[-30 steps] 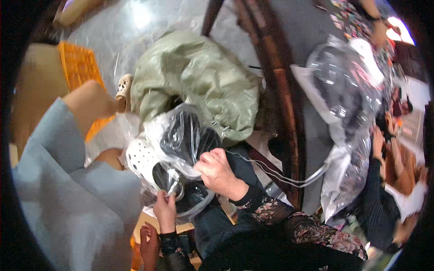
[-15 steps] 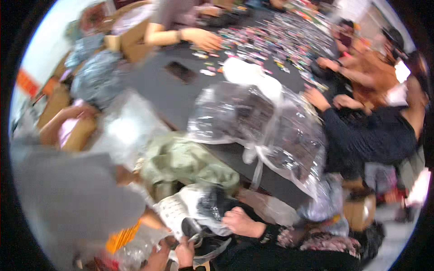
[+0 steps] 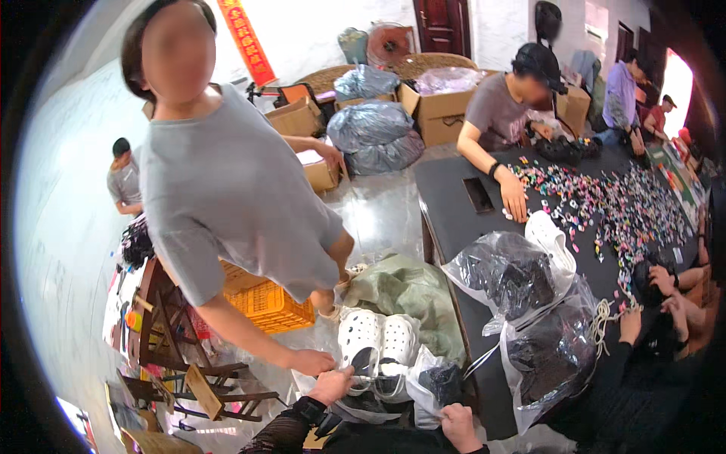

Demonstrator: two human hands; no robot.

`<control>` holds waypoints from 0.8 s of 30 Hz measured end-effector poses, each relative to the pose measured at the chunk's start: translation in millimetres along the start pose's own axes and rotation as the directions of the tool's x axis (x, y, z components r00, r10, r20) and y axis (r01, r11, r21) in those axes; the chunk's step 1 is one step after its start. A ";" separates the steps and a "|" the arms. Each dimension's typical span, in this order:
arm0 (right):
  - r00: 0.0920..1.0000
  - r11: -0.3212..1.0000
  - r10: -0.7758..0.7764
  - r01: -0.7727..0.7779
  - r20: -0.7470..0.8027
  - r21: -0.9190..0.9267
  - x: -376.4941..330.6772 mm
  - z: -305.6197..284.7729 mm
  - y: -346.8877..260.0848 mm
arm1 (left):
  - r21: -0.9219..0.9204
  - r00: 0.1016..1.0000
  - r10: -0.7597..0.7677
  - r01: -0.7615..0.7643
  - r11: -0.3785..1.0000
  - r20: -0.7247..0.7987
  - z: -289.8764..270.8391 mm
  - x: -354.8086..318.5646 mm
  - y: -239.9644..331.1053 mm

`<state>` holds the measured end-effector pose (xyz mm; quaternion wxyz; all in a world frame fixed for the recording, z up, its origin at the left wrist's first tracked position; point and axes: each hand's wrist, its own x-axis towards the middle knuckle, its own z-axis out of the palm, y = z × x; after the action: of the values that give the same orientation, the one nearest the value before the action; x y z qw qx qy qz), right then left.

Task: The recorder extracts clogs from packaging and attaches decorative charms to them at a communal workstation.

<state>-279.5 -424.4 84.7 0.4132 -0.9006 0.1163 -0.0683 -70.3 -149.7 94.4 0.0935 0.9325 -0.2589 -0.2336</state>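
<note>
A pair of white clogs with round holes (image 3: 361,338) lies with a clear plastic bag around and under their heel end. My left hand (image 3: 333,385) is closed at the heel end of the left clog, beside a dark piece in its opening; its fingertips are partly hidden. Close by, a co-worker's hand (image 3: 313,362) reaches in from the left. My right hand (image 3: 458,425) grips the edge of the clear plastic bag (image 3: 423,397), which has a black bundle (image 3: 443,384) inside.
A black table (image 3: 446,200) at the right bears small colourful pieces (image 3: 643,204), a phone (image 3: 478,195), another white clog (image 3: 550,240) and bagged black goods (image 3: 548,356). A green sack (image 3: 408,291) lies beyond the clogs. An orange crate (image 3: 265,303) and a person in grey stand left.
The view has swung left and upward. My right hand has moved from the top of the bagged bundle to the bag's near edge. My left hand stays by the left clog.
</note>
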 end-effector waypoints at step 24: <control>0.985 0.991 -0.021 -0.002 -0.169 -0.132 10.8 -15.0 -9.6 | -0.113 0.998 0.007 -0.014 0.994 -0.067 -22.1 7.5 -17.3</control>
<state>-270.9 -432.1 102.0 0.3410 -0.9174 0.1511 -0.1389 -46.3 -137.8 105.6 0.1560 0.9317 -0.2468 -0.2162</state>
